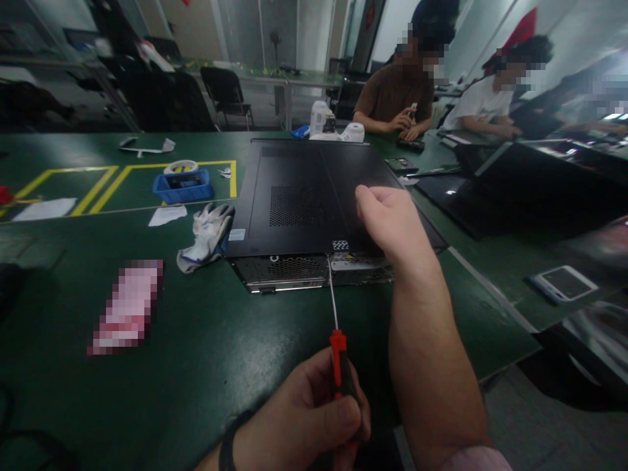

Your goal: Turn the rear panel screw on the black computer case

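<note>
A black computer case (299, 190) lies flat on the green table, its back side facing me. My left hand (314, 412), with a dark band at the wrist, is closed round the red and black handle of a screwdriver (337, 353). The thin shaft points away from me, and its tip meets the back edge of the case near the top cover. Over the right part of the cover is my right hand (392, 219), its fingers curled into a fist. Whatever it may hold is hidden underneath.
Left of the case lie a work glove (206, 235), a blue bin (183, 186), a roll of tape (181, 167) and a blurred pink item (128, 304). To the right are a black panel (461, 199) and a phone-like device (564, 284). Two people sit beyond.
</note>
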A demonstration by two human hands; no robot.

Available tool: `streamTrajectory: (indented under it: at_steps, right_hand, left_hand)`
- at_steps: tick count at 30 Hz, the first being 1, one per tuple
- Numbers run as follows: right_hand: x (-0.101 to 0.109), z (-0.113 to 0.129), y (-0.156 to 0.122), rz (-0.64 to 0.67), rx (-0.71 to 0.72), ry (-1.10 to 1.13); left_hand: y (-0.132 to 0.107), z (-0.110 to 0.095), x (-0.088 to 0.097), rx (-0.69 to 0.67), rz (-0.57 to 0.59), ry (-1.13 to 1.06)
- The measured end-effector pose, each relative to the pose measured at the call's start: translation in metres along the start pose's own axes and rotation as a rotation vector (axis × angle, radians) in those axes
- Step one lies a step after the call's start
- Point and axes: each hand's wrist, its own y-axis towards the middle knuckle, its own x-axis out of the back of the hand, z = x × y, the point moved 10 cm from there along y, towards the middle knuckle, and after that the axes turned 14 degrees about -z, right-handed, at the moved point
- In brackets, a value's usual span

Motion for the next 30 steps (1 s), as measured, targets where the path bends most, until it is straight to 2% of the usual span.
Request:
streamTrajectory:
  at_steps: [3, 9, 20, 27, 30]
  right_hand:
    - [0.0004, 0.0003, 0.0, -0.003, 0.002, -0.006]
    - [0.0005, -0.0004, 0.0004, -0.005, -0.008, -0.008]
    - [-0.0003, -0.0011, 0.0006, -0.006, 0.008, 0.002]
    - [-0.0001, -0.0012, 0.0002, -0.003, -0.002, -0.011]
    - [0.0002, 0.0001, -0.0001, -0.003, 0.001, -0.01]
  left_hand:
    - [0.0017, 0.0024, -0.0021, 0.023, 0.017, -0.02]
    - [-0.0011, 0.0075, -0.003, 0.163, -0.018, -0.137]
    - [0.0015, 0.0023, 0.0033, 0.042, -0.044, 0.004]
    - [-0.0006, 0.0086, 0.0002, 0.169, -0.042, -0.109]
    - [-0.0017, 0.0069, -0.0011, 0.153, -0.028, -0.098]
